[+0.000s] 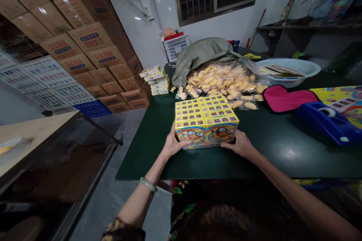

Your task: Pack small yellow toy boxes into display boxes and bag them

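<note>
A block of small yellow boxes [206,122], packed in two columns with cartoon faces in glasses on the front, rests near the front edge of the dark green table [141,150]. My left hand [173,144] grips its left front corner, thumb across the front face. At the right front corner, my right hand [240,144] holds the block the same way. Behind the boxes, many wrapped yellow pieces [223,79] spill from a grey-green sack [203,52]. A stack of flat yellow boxes [158,81] stands to the left of the sack.
Right of the sack are a pale blue basin [308,68], a pink heart-shaped item [288,99] and a blue tape dispenser [328,120]. Brown cartons [93,37] are piled at the left wall. A wooden-topped table [36,131] stands at the left, across a floor gap.
</note>
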`<state>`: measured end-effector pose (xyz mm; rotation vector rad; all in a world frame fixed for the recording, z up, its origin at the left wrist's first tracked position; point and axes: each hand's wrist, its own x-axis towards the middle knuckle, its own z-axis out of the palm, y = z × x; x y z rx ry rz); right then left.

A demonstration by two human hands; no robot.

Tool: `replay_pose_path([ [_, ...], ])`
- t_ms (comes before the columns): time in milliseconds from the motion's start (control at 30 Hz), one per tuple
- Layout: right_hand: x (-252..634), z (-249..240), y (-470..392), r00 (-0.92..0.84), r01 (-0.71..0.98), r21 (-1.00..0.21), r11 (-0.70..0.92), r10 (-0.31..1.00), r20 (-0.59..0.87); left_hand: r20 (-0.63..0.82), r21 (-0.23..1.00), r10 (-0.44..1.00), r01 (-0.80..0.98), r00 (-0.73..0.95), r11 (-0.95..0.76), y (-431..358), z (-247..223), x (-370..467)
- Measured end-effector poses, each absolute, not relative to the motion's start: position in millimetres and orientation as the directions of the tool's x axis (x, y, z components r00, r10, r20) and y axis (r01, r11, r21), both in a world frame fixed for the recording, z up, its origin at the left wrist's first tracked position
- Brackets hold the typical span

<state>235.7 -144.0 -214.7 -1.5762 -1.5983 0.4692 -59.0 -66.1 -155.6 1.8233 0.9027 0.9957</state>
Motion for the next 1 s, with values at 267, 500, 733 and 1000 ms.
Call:
replay_pose_path([
  [267,241,-205,-146,0.098,0.495,-0.842,0.217,0.948,0.302,0.258,0.926,0.846,0.13,0.467,-0.355,-88,-160,-48],
  [500,289,-178,-144,0.029,0.182,-0.967,0.177,0.982,0.185,0.242,0.929,0.937,0.217,0.254,-0.299,-119,-138,-67],
  [733,274,-127,-136,0.323,0.062,-0.939,0.34,0.883,0.341,0.281,0.953,0.956,0.091,0.081,-0.288,-68,-122,-71],
  [1000,256,-147,-145,0.212,0.104,-0.964,0.244,0.942,0.261,0.12,0.987,0.929,-0.146,0.351,-0.072,-32,-111,-37],
])
